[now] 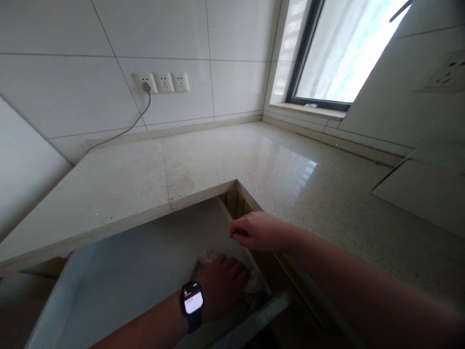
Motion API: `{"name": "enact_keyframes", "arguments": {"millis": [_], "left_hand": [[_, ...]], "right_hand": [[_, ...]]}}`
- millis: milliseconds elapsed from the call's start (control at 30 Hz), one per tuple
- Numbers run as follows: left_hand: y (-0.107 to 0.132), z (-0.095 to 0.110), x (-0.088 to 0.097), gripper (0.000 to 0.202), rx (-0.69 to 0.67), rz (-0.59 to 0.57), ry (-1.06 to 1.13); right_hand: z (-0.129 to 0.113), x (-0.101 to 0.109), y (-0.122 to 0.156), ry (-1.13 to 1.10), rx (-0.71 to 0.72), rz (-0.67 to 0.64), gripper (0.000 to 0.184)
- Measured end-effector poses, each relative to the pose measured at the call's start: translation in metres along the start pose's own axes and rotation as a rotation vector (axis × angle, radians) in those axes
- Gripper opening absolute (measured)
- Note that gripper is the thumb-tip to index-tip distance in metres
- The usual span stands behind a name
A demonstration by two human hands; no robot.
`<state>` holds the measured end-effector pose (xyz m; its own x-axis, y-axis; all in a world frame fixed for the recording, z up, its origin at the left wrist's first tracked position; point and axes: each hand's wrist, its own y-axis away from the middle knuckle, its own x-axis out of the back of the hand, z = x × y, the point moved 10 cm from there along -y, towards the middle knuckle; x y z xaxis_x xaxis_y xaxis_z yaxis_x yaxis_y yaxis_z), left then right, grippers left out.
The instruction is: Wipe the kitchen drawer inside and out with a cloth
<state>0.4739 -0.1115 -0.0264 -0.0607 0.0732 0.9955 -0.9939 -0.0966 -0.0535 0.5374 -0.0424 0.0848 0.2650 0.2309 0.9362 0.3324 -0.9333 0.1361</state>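
Note:
An open drawer point(145, 257) with a pale, smooth bottom is pulled out below the countertop. Inside it, near its right side, my left hand point(225, 281) presses on a crumpled light-coloured cloth point(256, 281), fingers curled over it. A dark smartwatch point(192, 300) with a lit screen is strapped to my left wrist. My right hand point(256, 231) hovers around the drawer's right side wall, close to the counter corner. Its fingers are bent inward, and nothing shows in them. Part of the cloth is hidden under my left hand.
A speckled stone countertop point(210, 157) runs around the corner, its edge overhanging the drawer. Wall sockets point(163, 83) sit above it, one with a plugged-in grey cord point(134, 126). A dark-framed window point(341, 53) is at the right. A white panel point(25, 160) stands at the left.

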Motion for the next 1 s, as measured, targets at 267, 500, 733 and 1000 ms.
{"name": "enact_keyframes", "arguments": {"millis": [267, 500, 733, 1000], "left_hand": [[0.002, 0.015, -0.009, 0.044, 0.053, 0.073, 0.015], [0.008, 0.001, -0.021, 0.064, -0.044, 0.105, 0.102], [-0.01, -0.025, -0.027, 0.04, 0.073, 0.099, 0.025], [-0.021, -0.114, -0.019, 0.029, 0.274, 0.075, -0.095]], "right_hand": [[-0.001, -0.001, 0.001, 0.013, 0.004, -0.01, 0.025], [-0.001, -0.002, 0.001, 0.036, -0.008, -0.03, 0.025], [0.002, -0.009, -0.001, 0.06, 0.0, -0.054, 0.025], [0.001, -0.01, 0.001, 0.097, 0.015, -0.044, 0.024]]}}
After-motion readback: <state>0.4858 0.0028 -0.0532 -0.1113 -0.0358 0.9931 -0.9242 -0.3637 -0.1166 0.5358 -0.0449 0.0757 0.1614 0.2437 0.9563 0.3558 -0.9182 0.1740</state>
